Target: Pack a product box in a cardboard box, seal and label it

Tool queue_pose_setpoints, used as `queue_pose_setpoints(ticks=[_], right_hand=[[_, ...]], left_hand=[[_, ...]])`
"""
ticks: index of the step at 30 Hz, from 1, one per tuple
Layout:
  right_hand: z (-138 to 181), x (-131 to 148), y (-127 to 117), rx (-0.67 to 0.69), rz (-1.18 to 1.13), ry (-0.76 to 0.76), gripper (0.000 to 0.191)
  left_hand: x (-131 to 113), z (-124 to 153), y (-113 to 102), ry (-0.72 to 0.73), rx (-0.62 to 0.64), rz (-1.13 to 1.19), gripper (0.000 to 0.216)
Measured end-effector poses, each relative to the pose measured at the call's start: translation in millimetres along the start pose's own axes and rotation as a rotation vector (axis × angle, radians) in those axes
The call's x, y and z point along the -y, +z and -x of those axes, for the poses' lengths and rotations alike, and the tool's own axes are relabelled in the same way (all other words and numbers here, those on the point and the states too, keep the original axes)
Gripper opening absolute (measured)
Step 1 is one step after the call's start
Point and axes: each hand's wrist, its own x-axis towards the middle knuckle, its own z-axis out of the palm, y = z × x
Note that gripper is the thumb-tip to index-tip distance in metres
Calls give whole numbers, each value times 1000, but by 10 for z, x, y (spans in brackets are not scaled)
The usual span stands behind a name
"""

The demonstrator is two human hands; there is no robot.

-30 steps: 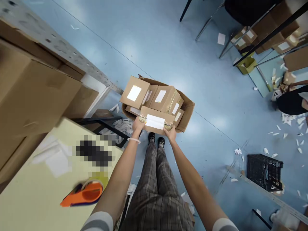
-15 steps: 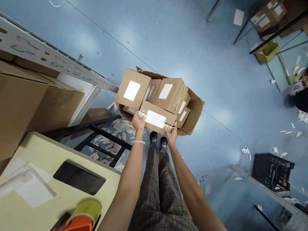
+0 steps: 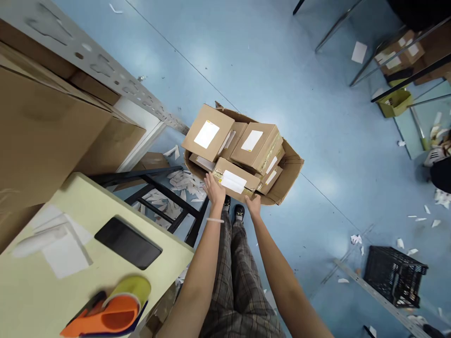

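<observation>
The subject item is a small taped carton [image 3: 234,182] of corrugated cardboard with a white label on top. It sits at the near edge of a large open cardboard box [image 3: 291,177], on the blue floor [image 3: 246,70], just ahead of my shoes [image 3: 239,212]. My left hand [image 3: 214,188] lies on its near left end, fingers [image 3: 210,179] spread over the edge. My right hand [image 3: 254,205] sits at its near right corner, fingers [image 3: 252,200] narrowly placed. I cannot tell whether either hand bears weight.

Assessment: the carton should handle stiff and square, probably not heavy. Its tape looks slick, so opposite ends offer better hold than the taped seam. Contents are unseen.

Two labelled cartons [image 3: 207,133] [image 3: 255,146] lie beyond it. To the left stands a pale yellow bench [image 3: 169,249] bearing a black tablet [image 3: 128,242] and an orange object [image 3: 109,317]. Paper scraps [image 3: 185,185] litter the floor.
</observation>
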Motion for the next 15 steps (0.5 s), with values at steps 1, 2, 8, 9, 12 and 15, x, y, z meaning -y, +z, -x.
queue_pose_setpoints(ticks=[1, 2, 8, 9, 12, 15], right_hand=[[115, 31, -59, -12, -22, -23, 55], [241, 60, -128, -16, -49, -50, 59], [1065, 193, -748, 79, -201, -214, 64], [1193, 216, -873, 95, -212, -253, 63], [1542, 291, -1255, 152, -221, -413, 60], [1844, 374, -1636, 242, -185, -606, 56]], left_hand=[[-25, 146, -94, 41, -15, 23, 63], [-36, 310, -199, 83, -28, 46, 63], [234, 1479, -937, 254, -73, 220, 57], [318, 1687, -1064, 256, -79, 235, 56], [583, 2332, -1406, 198, -164, 243, 52], [843, 3020, -1632, 103, -320, 236, 50]])
